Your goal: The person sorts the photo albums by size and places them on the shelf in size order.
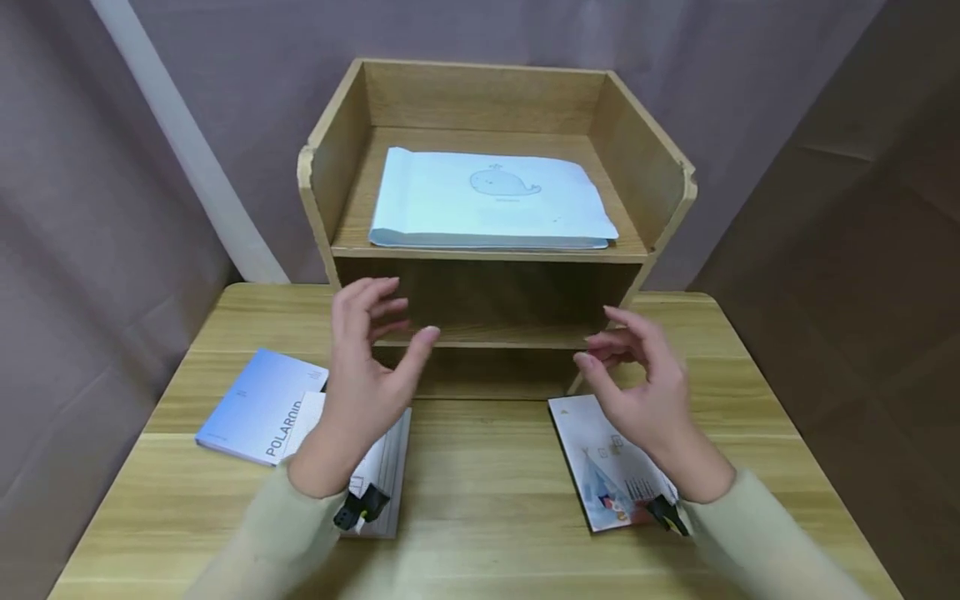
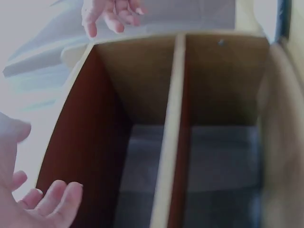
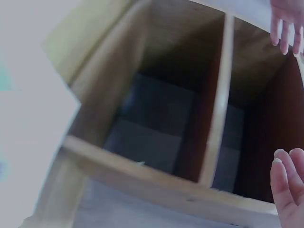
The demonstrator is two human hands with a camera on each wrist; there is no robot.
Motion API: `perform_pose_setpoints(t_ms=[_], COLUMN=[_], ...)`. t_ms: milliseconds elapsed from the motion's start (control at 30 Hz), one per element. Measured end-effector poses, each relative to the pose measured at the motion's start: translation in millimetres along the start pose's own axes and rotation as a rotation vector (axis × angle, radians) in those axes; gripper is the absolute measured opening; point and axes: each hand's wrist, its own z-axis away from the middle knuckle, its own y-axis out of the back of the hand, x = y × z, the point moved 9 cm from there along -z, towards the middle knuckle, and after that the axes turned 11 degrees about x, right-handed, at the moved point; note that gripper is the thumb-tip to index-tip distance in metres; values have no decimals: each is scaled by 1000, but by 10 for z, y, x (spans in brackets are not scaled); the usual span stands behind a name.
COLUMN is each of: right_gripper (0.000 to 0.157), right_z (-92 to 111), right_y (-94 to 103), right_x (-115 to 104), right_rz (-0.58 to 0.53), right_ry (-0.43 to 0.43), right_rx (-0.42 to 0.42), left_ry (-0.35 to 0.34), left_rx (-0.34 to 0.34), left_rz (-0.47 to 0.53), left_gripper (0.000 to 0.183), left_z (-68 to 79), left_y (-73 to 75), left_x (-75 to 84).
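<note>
Both hands hover in front of a wooden shelf (image 1: 491, 256) in the head view, apart from each other and holding nothing. My left hand (image 1: 367, 358), thumb spread from loosely bent fingers, is over a grey-and-white book (image 1: 393, 467) it partly covers. The right hand (image 1: 645, 383) has its thumb and fingers loosely bent above a booklet with a tent picture (image 1: 600, 467). On the shelf's top board lies a pale blue book with a whale drawing (image 1: 495, 200). Both wrist views look into the shelf's lower compartments, with fingers at the frame edges.
A blue book marked POLAROID (image 1: 262, 404) lies on the left of the wooden table (image 1: 480, 492), overlapped by a white item (image 1: 306, 417). Grey curtain (image 1: 465, 29) hangs behind the shelf. Raised side walls (image 1: 645, 158) bound the shelf's top.
</note>
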Motion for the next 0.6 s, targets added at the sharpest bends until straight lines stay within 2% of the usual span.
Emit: perform_pose_setpoints(t_ms=[133, 300, 433, 600], right_gripper=[58, 63, 67, 75], right_z=[231, 496, 636, 755], right_y=[53, 125, 196, 276], right_x=[81, 173, 293, 438], right_rz=[77, 168, 245, 356], right_ry=[-44, -86, -124, -182], right_rx=[-103, -168, -203, -255], left_ry=[147, 286, 362, 411], left_rx=[-105, -211, -283, -354], left_rz=[-68, -143, -175, -191], left_gripper=[74, 88, 93, 96], left_z=[272, 603, 841, 1080], left_y=[-146, -312, -430, -567], left_x=[-201, -366, -460, -522])
